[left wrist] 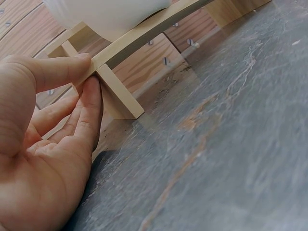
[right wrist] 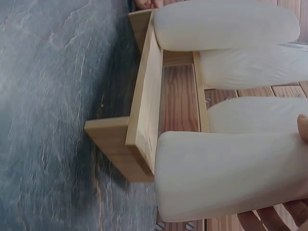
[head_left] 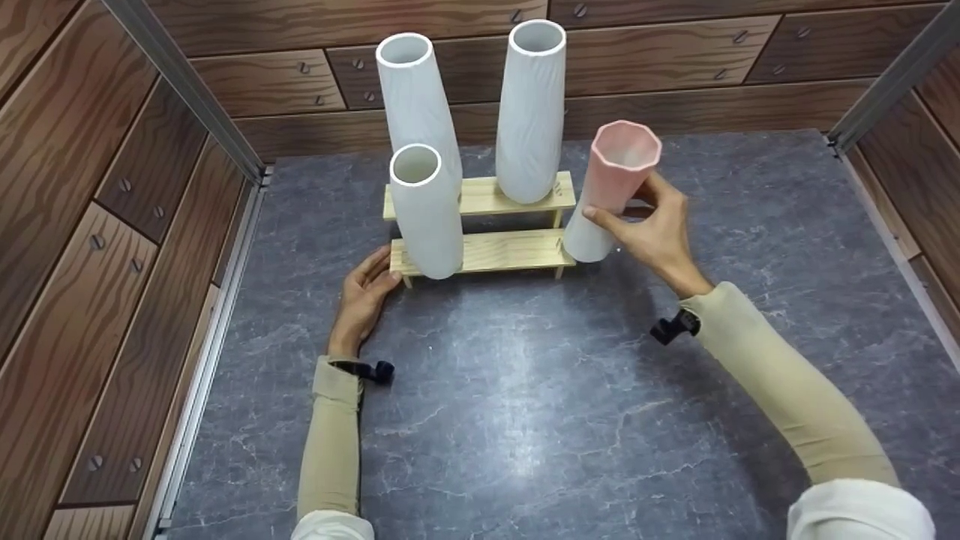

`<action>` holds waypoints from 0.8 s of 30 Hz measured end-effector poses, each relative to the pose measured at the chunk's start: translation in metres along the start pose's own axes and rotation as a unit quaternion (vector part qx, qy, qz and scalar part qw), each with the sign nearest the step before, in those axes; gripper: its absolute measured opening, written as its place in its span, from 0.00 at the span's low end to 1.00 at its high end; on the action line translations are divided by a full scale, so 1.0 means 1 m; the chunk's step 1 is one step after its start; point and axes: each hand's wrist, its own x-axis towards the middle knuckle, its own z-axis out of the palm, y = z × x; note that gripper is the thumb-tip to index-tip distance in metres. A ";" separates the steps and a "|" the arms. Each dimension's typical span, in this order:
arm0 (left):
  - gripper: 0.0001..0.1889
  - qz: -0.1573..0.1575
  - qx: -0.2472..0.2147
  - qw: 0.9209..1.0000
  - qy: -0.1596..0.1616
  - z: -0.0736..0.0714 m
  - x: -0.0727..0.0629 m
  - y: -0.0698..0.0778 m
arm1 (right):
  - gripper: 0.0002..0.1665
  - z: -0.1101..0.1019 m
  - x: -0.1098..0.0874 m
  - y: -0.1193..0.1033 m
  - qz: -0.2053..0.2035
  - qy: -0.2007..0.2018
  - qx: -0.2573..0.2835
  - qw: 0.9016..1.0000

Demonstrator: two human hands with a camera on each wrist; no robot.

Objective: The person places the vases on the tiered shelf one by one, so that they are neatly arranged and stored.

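Note:
A pink-and-white vase (head_left: 624, 161) with a faceted rim is gripped by my right hand (head_left: 660, 229), thumb on the near side. It tilts slightly, its white base (right wrist: 216, 175) right at the right end of a two-tier wooden stand (head_left: 514, 251). On the lower tier's left end stands a white vase (head_left: 427, 217). Two taller white vases, one at the left (head_left: 416, 97) and one at the right (head_left: 531, 120), stand on the upper tier. My left hand (head_left: 366, 292) pinches the lower tier's left corner, thumb on top and fingers (left wrist: 89, 115) underneath.
The stand sits on a dark grey marbled surface (head_left: 510, 420). Wood-patterned panels (head_left: 637, 56) enclose the back and sides, with metal rails (head_left: 214, 352) along the edges. Small black cameras are strapped to the left wrist (head_left: 375, 371) and right wrist (head_left: 675, 326).

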 end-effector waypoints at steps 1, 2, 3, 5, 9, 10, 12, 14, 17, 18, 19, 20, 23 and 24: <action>0.36 0.000 -0.001 1.000 0.001 0.000 0.000 0.000 | 0.34 0.002 0.000 0.001 -0.001 -0.003 0.002 1.000; 0.36 0.000 -0.002 1.000 0.002 0.000 0.000 0.000 | 0.34 0.004 0.000 0.001 -0.002 -0.006 0.007 1.000; 0.36 0.000 -0.003 1.000 0.004 0.000 0.000 0.000 | 0.34 0.006 0.000 0.001 -0.001 -0.008 0.013 1.000; 0.36 0.002 -0.005 1.000 0.007 0.000 0.000 0.000 | 0.34 0.010 0.000 0.000 -0.004 -0.012 0.023 1.000; 0.35 0.005 -0.008 1.000 0.013 0.001 0.001 -0.001 | 0.34 0.020 -0.001 -0.001 -0.016 -0.014 0.037 0.999; 0.35 0.005 -0.007 1.000 0.013 0.001 0.001 -0.001 | 0.34 0.023 0.000 -0.001 -0.020 -0.014 0.038 0.999; 0.35 0.005 -0.006 1.000 0.011 0.001 0.001 0.000 | 0.34 0.028 -0.001 -0.002 -0.025 -0.015 0.039 0.999; 0.35 0.004 -0.002 1.000 0.009 0.001 0.001 0.000 | 0.35 0.033 -0.001 -0.003 -0.027 -0.018 0.040 0.999; 0.36 0.002 -0.004 1.000 0.008 0.001 0.000 0.001 | 0.36 0.040 -0.003 -0.008 -0.034 -0.024 0.037 0.998; 0.36 0.001 -0.003 1.000 0.008 0.001 0.000 0.001 | 0.37 0.042 -0.003 -0.011 -0.037 -0.025 0.036 0.998; 0.36 0.001 -0.002 1.000 0.008 0.001 0.000 0.001 | 0.37 0.044 -0.005 -0.016 -0.041 -0.026 0.037 0.998; 0.36 0.000 -0.003 1.000 0.007 0.001 0.000 0.001 | 0.37 0.045 -0.006 -0.021 -0.044 -0.027 0.038 0.998; 0.36 -0.001 0.002 1.000 0.003 0.000 0.000 0.001 | 0.37 0.049 -0.008 -0.035 -0.052 -0.029 0.047 0.997; 0.36 -0.001 0.004 1.000 0.002 -0.001 0.000 0.001 | 0.37 0.051 -0.009 -0.038 -0.053 -0.030 0.049 0.997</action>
